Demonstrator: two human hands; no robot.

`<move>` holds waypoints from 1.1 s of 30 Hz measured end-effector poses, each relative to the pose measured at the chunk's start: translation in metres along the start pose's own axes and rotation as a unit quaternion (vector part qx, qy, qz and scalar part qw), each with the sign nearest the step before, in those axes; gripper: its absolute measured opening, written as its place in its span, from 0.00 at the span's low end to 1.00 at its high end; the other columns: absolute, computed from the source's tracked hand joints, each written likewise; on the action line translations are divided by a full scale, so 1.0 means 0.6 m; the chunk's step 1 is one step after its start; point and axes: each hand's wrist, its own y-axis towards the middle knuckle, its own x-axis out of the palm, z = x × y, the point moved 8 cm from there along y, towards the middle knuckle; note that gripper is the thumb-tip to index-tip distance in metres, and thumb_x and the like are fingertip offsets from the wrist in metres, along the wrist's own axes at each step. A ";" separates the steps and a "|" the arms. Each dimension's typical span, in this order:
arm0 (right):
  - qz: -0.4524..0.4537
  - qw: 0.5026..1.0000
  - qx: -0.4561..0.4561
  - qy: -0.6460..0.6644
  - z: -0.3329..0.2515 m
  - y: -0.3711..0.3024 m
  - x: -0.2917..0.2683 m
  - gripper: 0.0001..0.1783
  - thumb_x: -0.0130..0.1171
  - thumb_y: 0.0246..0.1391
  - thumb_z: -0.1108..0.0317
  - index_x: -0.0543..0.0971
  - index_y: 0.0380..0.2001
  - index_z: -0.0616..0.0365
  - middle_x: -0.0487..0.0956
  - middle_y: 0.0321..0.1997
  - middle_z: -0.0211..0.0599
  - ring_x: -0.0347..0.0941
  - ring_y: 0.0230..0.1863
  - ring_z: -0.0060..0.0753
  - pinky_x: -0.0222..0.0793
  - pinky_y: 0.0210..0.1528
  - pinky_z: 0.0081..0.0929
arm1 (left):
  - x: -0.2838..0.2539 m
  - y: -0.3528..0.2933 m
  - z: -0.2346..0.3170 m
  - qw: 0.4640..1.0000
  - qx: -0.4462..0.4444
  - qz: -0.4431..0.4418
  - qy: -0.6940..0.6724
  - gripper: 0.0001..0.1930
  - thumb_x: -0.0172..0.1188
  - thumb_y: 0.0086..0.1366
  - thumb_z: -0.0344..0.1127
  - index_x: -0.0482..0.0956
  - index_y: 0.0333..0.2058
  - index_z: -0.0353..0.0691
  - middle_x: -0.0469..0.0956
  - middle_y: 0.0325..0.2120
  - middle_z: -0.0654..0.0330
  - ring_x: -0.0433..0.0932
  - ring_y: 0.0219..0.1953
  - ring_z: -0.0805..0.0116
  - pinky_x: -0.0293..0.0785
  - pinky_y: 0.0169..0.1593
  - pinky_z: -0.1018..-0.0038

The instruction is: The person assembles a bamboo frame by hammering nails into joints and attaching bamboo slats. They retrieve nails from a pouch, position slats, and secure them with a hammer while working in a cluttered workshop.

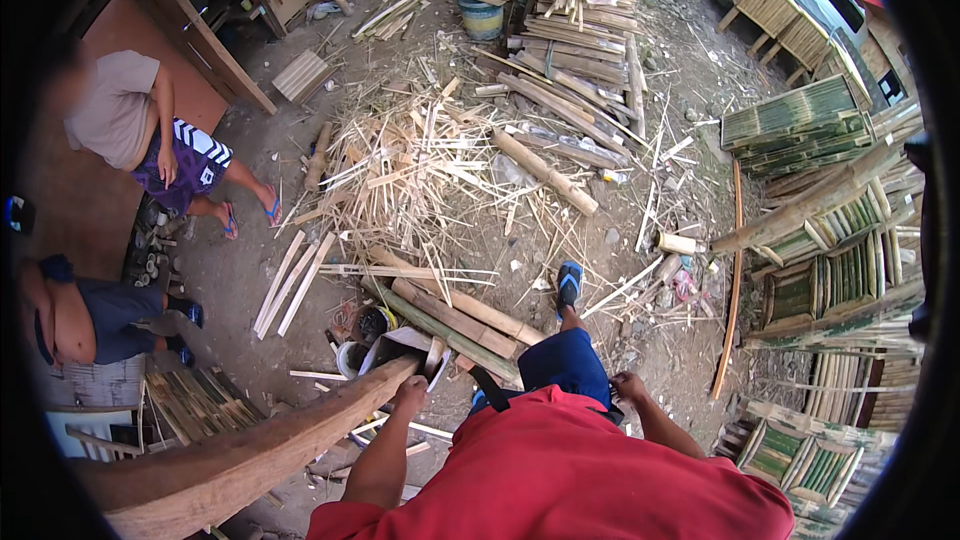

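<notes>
My left hand (410, 396) is beside the end of a thick wooden beam (270, 438) that runs in from the lower left. Its fingers are partly hidden, so whether it touches the beam or grips anything is unclear. Just beyond it is a pale open container (400, 342) with a piece of wood (435, 355) standing at its side. My right hand (628, 388) hangs by the right leg of my blue shorts (566, 368), its fingers curled near something small and dark that I cannot make out.
Split bamboo strips (405, 165) lie heaped ahead, with bamboo poles (455, 315) before my feet. Planks (575, 50) are stacked at the far side. Bamboo panels (795, 125) and frames line the right. Two people sit at left, one in purple shorts (185, 168). A bucket (483, 15) stands far off.
</notes>
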 end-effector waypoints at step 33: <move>-0.086 0.952 0.072 -0.285 -1.696 0.919 -0.228 0.18 0.58 0.64 0.54 0.83 0.33 0.59 0.82 0.27 0.42 0.80 0.24 0.34 0.77 0.25 0.33 | -0.419 1.098 1.675 0.922 0.228 0.175 -0.261 0.25 0.56 0.74 0.49 0.70 0.62 0.40 0.79 0.54 0.56 0.79 0.51 0.65 0.73 0.53 0.69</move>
